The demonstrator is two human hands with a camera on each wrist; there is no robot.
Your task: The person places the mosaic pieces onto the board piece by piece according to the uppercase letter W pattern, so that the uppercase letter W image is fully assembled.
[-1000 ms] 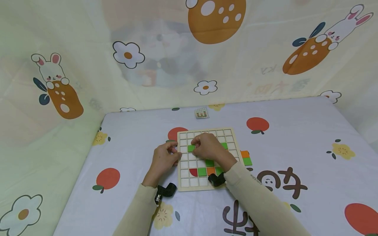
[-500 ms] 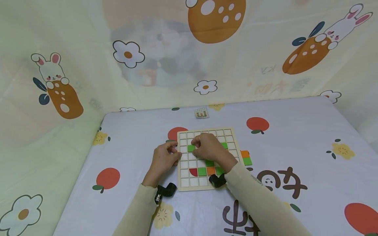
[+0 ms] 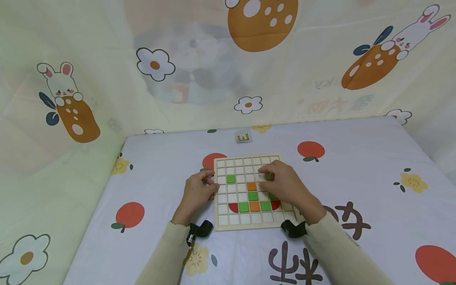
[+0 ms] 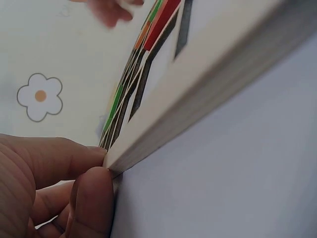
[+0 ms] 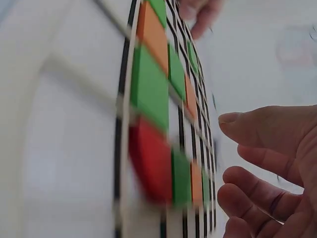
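A square wooden grid board (image 3: 246, 228) with white cells lies on the table. My left hand (image 3: 196, 192) pinches its left edge; in the left wrist view the thumb (image 4: 74, 158) and a finger meet at the rim. My right hand (image 3: 287, 186) hovers over the board's right side, fingers loosely bent and nothing between them in the right wrist view. Set in the cells are a green tile (image 3: 230, 179) at upper left, an orange tile (image 3: 251, 186) in the middle, and a bottom row with a rounded red tile (image 3: 233, 208) at its left end. The hand partly covers green tiles at right.
A small card with a printed grid pattern (image 3: 244, 136) lies behind the board. The tablecloth (image 3: 160, 166) carries printed fruit, flowers and lettering. A patterned cloth wall (image 3: 199, 114) rises at the back. Black wrist cameras (image 3: 293, 228) sit on both sleeves.
My right hand has moved right, away from the upper-left green tile to the board's right side. The middle orange tile has come into view. My left hand has stayed put.
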